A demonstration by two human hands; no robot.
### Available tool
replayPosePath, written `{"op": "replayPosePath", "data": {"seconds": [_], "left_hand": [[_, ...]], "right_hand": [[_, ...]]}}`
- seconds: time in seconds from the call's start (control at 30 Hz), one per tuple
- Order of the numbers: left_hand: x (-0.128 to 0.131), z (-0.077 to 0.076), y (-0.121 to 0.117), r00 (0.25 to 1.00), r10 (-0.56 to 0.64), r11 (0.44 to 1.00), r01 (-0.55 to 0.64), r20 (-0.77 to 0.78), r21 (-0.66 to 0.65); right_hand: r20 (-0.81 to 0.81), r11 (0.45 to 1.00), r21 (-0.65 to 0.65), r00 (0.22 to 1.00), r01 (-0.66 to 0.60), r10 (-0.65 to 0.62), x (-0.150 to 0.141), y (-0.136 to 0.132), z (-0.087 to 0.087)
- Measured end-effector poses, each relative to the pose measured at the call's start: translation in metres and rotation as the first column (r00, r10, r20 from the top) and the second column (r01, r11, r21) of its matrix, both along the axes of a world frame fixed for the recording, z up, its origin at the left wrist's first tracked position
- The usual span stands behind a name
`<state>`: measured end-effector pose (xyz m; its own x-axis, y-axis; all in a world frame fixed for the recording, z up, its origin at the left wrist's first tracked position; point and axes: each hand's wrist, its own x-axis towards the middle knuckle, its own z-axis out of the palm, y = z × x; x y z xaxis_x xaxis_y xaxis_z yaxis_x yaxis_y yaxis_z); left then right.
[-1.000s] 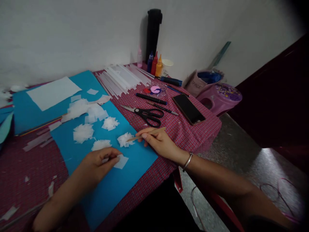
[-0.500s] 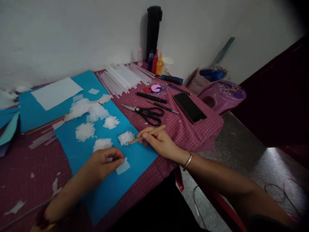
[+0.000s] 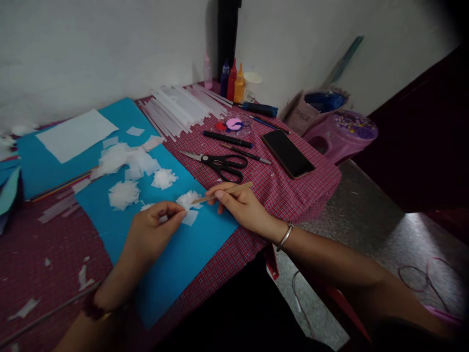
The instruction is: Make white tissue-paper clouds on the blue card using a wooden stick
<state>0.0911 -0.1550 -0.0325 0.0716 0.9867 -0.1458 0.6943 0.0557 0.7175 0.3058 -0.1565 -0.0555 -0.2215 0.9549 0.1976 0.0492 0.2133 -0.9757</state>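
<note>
My left hand [image 3: 152,232] pinches a small square of white tissue paper [image 3: 189,218] over a blue sheet [image 3: 190,249]. My right hand [image 3: 242,206] grips a thin wooden stick [image 3: 223,192], its tip pointing left at a crumpled white tissue ball [image 3: 187,199]. Other tissue balls [image 3: 123,194] lie further left on the blue sheet. A bracelet circles my right wrist.
Black scissors [image 3: 220,163], a black marker [image 3: 227,139], a pen and a dark phone [image 3: 287,153] lie on the red checked cloth [image 3: 293,190]. White paper strips [image 3: 183,107] and coloured glue bottles [image 3: 232,83] stand near the wall. A pink stool [image 3: 340,134] is beyond the table edge.
My left hand has lifted the tissue square and carried it up and right, close to the stick tip. My right hand has barely moved.
</note>
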Motion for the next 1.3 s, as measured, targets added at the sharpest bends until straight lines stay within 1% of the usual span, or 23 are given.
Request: {"op": "replayPosePath", "data": {"seconds": [0.07, 0.13, 0.23, 0.33, 0.43, 0.53, 0.57, 0.6, 0.67, 0.73, 0.8, 0.9, 0.97, 1.0, 1.07, 1.1, 1.13, 1.17, 1.2, 1.23, 1.27, 1.3], "left_hand": [[0.003, -0.002, 0.001, 0.998, 0.055, 0.998, -0.055, -0.003, 0.002], [0.006, -0.002, 0.0, 0.996, 0.084, 0.996, -0.084, 0.006, 0.01], [0.009, -0.001, -0.002, 0.995, 0.093, 0.996, -0.093, 0.021, 0.003], [0.01, 0.001, -0.002, 0.995, 0.103, 0.994, -0.103, 0.014, -0.029], [0.01, 0.001, 0.0, 0.995, 0.103, 0.994, -0.103, 0.005, -0.028], [0.01, 0.0, -0.001, 0.995, 0.098, 0.995, -0.098, -0.004, 0.008], [0.009, 0.0, -0.003, 0.996, 0.084, 0.996, -0.083, -0.024, 0.027], [0.009, 0.0, -0.006, 0.997, 0.045, 0.998, -0.042, -0.069, 0.044], [0.008, -0.002, -0.015, 0.969, -0.076, 0.994, 0.09, -0.233, 0.054], [0.008, -0.003, -0.027, 0.885, -0.19, 0.977, 0.214, -0.425, 0.01], [0.009, -0.004, -0.037, 0.802, -0.241, 0.962, 0.27, -0.546, -0.029], [0.011, -0.005, -0.043, 0.738, -0.286, 0.945, 0.325, -0.611, -0.051], [0.011, -0.005, -0.042, 0.739, -0.294, 0.942, 0.332, -0.606, -0.052], [0.01, -0.004, -0.04, 0.762, -0.287, 0.946, 0.32, -0.58, -0.049], [0.008, -0.003, -0.035, 0.855, -0.262, 0.96, 0.28, -0.449, -0.026], [0.006, -0.001, -0.032, 0.913, -0.232, 0.97, 0.242, -0.337, -0.014], [0.005, 0.0, -0.029, 0.962, -0.191, 0.981, 0.191, -0.193, -0.018], [0.003, 0.002, -0.027, 0.991, -0.13, 0.991, 0.129, -0.02, -0.041], [0.002, 0.004, -0.025, 0.984, -0.051, 0.994, 0.066, 0.169, -0.09], [0.002, 0.006, -0.023, 0.936, 0.042, 0.986, 0.017, 0.349, -0.165], [0.002, 0.008, -0.022, 0.856, 0.132, 0.967, -0.001, 0.5, -0.253], [0.003, 0.011, -0.021, 0.764, 0.208, 0.942, 0.011, 0.611, -0.334]], "right_hand": [[-0.07, 0.999, -0.039, 0.997, 0.027, -0.029, 0.001, -0.003, 0.001], [-0.117, 0.997, -0.068, 0.992, 0.031, -0.038, 0.002, -0.006, 0.003], [-0.083, 0.997, -0.066, 0.996, -0.044, 0.038, 0.002, -0.01, 0.005], [-0.002, 0.994, 0.005, 0.994, -0.106, 0.106, -0.001, -0.011, 0.005], [0.052, 0.991, 0.081, 0.993, -0.106, 0.102, -0.004, -0.01, 0.002], [0.096, 0.984, 0.129, 0.989, -0.12, 0.108, -0.004, -0.009, 0.0], [0.111, 0.981, 0.146, 0.988, -0.126, 0.111, -0.004, -0.009, 0.0], [0.127, 0.978, 0.159, 0.985, -0.133, 0.114, -0.004, -0.009, 0.0], [0.154, 0.974, 0.179, 0.981, -0.142, 0.115, -0.003, -0.01, -0.002], [0.186, 0.968, 0.195, 0.975, -0.157, 0.121, -0.003, -0.01, -0.004], [0.223, 0.959, 0.214, 0.965, -0.187, 0.139, -0.003, -0.011, -0.006], [0.272, 0.948, 0.233, 0.95, -0.217, 0.15, -0.004, -0.012, -0.007], [0.28, 0.952, 0.22, 0.949, -0.212, 0.146, -0.005, -0.013, -0.007], [0.271, 0.956, 0.21, 0.952, -0.204, 0.143, -0.006, -0.012, -0.006], [0.223, 0.968, 0.183, 0.966, -0.171, 0.129, -0.006, -0.011, -0.004], [0.185, 0.977, 0.158, 0.976, -0.146, 0.116, -0.006, -0.01, -0.003], [0.136, 0.987, 0.122, 0.987, -0.108, 0.091, -0.005, -0.009, -0.002], [0.074, 0.995, 0.071, 0.995, -0.068, 0.063, -0.003, -0.008, -0.001], [0.003, 0.999, 0.01, 0.999, -0.032, 0.032, -0.002, -0.008, -0.001], [-0.071, 0.999, -0.049, 0.997, -0.011, 0.007, 0.0, -0.008, 0.0], [-0.136, 0.995, -0.095, 0.991, -0.009, -0.004, 0.001, -0.009, 0.0], [-0.187, 0.993, -0.119, 0.982, -0.018, -0.004, 0.001, -0.011, 0.001]]}}
